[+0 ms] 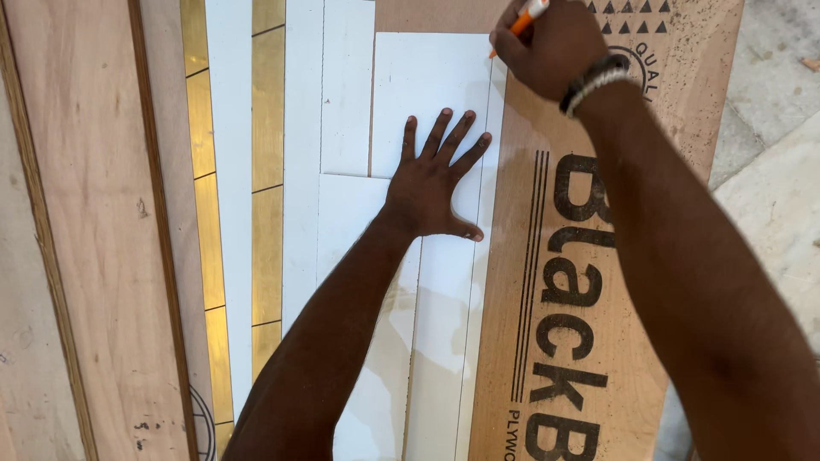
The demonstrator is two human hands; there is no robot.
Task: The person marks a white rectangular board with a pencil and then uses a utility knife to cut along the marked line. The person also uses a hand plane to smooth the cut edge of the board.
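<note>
My left hand [434, 183] lies flat with fingers spread on a white laminate sheet [427, 81], pressing it down onto the plywood board [589, 341]. My right hand [547, 47] is closed around an orange and white pencil [523, 17], its tip touching the right edge of the white sheet near the far end. A beaded band sits on my right wrist. A narrow white strip [483, 256] runs along the sheet's right edge.
More white strips [346, 85] and gold mirrored strips [266, 213] lie side by side to the left. Bare plywood planks with dark edging [94, 256] sit further left. A pale stone floor [773, 196] shows at the right.
</note>
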